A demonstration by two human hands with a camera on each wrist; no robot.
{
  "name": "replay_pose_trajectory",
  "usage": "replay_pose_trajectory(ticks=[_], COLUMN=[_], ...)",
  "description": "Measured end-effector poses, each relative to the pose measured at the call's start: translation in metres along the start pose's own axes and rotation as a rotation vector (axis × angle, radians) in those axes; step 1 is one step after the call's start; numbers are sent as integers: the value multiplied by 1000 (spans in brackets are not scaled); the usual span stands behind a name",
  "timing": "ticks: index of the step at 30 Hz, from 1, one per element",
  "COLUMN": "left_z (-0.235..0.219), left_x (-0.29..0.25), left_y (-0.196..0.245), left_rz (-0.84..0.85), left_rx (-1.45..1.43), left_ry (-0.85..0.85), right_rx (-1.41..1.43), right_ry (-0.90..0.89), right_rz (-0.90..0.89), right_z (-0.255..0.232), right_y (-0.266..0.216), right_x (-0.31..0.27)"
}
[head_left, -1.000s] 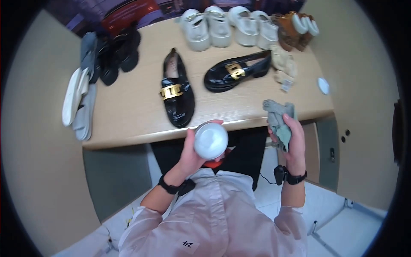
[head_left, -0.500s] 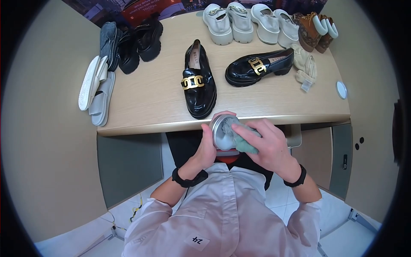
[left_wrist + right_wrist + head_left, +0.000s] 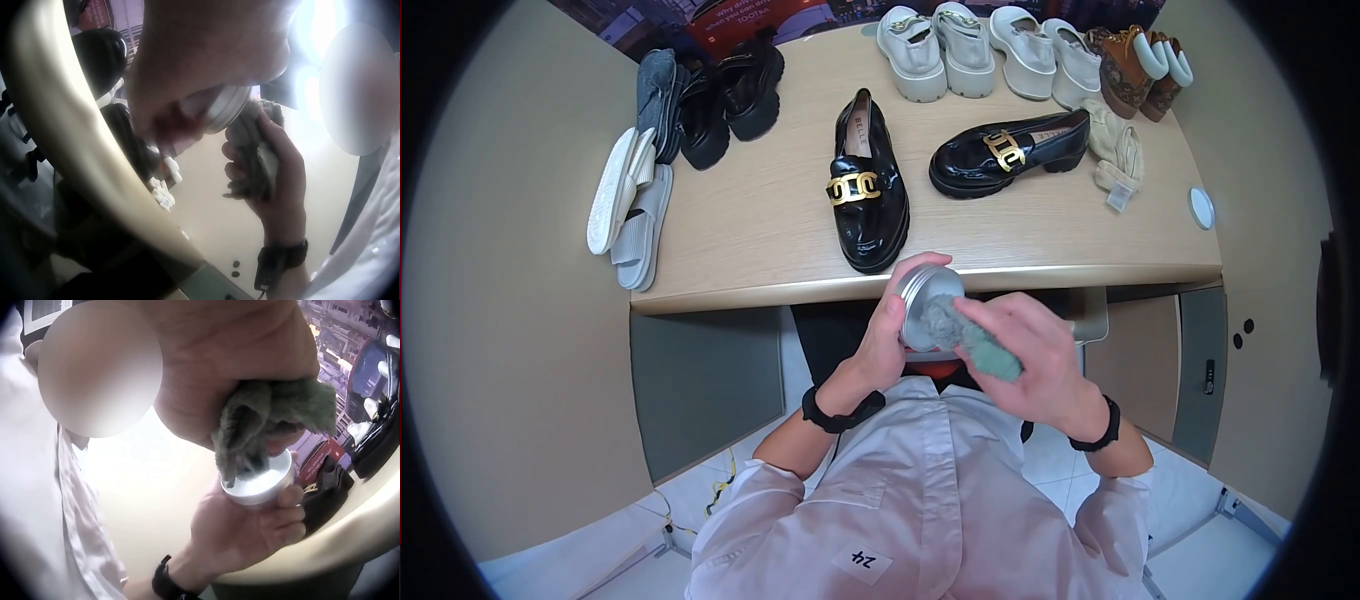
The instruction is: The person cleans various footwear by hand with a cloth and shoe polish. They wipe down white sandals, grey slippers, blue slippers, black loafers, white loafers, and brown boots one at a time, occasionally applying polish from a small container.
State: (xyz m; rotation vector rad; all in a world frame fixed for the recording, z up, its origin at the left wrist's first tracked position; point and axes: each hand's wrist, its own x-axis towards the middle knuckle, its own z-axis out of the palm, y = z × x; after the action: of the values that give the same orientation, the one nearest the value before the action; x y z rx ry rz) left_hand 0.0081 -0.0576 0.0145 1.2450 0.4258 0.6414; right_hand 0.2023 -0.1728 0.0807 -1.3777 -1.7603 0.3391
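My left hand [image 3: 883, 335] grips a round silver tin [image 3: 913, 298], tilted with its mouth toward the right, just in front of the table edge. In my right hand [image 3: 1045, 360] is a bunched grey-green cloth [image 3: 993, 358], its front end at the mouth of the tin. From the right wrist view, the cloth [image 3: 300, 403] hangs into the tin [image 3: 253, 499], over its pale inside. A black loafer [image 3: 870, 225] with a gold buckle stands upright just beyond the tin. Its mate, another black loafer [image 3: 965, 165], lies on its side to the right.
White platform shoes [image 3: 965, 65] and brown boots [image 3: 1135, 70] line the back of the table [image 3: 740, 220]. Black shoes [image 3: 745, 95] and pale slippers [image 3: 635, 235] sit at the left. A beige cloth [image 3: 1115, 150] and a white round lid [image 3: 1201, 208] lie at the right.
My right hand has brought the cloth from the right over to the tin, and the cloth has shifted slightly within its mouth. The left hand has tilted the tin toward it. The loafers have stayed put.
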Motion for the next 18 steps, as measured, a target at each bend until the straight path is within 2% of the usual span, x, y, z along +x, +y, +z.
replay_pose_trajectory(ticks=[6, 15, 18], left_z=[-3, -10, -11], left_x=[-1, -8, -9], left_y=[-7, -9, -10], left_rz=[102, 120, 118], left_rx=[161, 278, 305], left_ry=[-3, 56, 39], right_rx=[-110, 359, 520], right_ry=[-89, -116, -177], right_rz=[13, 307, 516], right_z=[20, 37, 36], right_y=[-6, -9, -10], right_x=[-4, -4, -3])
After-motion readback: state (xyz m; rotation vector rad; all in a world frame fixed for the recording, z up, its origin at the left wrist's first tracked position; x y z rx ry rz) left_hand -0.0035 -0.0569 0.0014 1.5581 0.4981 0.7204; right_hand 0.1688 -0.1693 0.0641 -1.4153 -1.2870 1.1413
